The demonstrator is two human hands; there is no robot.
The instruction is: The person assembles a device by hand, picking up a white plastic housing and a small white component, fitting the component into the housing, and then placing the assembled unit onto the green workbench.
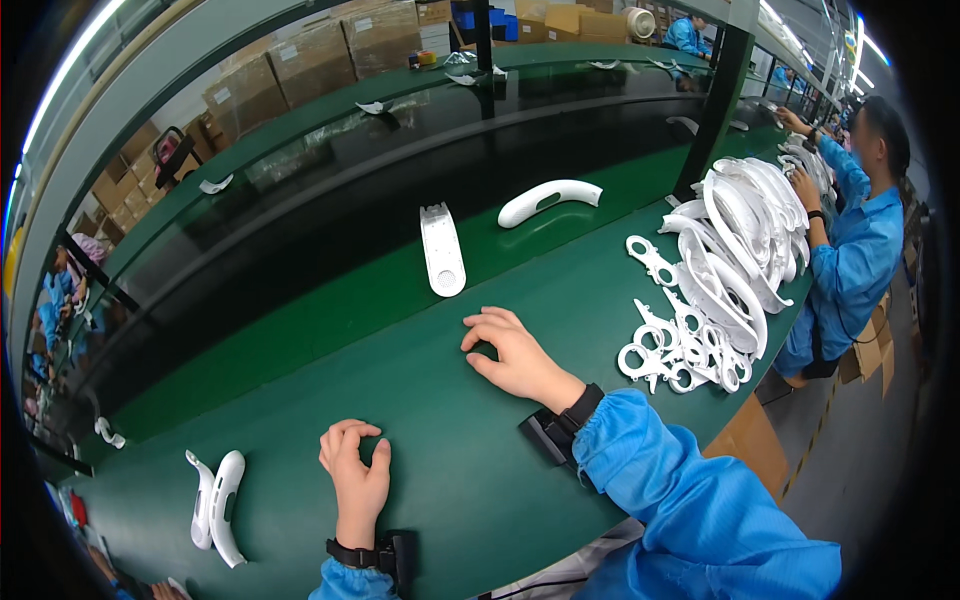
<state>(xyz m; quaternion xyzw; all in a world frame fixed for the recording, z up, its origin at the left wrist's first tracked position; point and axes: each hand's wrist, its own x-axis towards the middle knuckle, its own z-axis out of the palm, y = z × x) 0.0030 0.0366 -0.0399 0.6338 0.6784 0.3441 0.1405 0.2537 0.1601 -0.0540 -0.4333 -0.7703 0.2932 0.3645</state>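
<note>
My left hand [356,478] hovers over or rests on the green work table; I cannot tell which. Its fingers are loosely bent, with the thumb apart and nothing between them. Farther right, my right hand [515,358] is also empty, fingers curved and a gap left before the thumb. Beyond it, a flat white plastic part with a perforated round end [443,252] lies on the green belt. A curved white handle-like shell [550,203] with an oval slot lies to its right. At the near left, two curved white parts [215,508] lie side by side on the table.
A tall heap of curved white shells [735,255] covers the table's right end, with several white ring-shaped parts [685,345] before it. A co-worker in blue [855,240] works beyond the heap. A dark metal post [715,110] rises behind the table; cartons [310,55] stand farther back.
</note>
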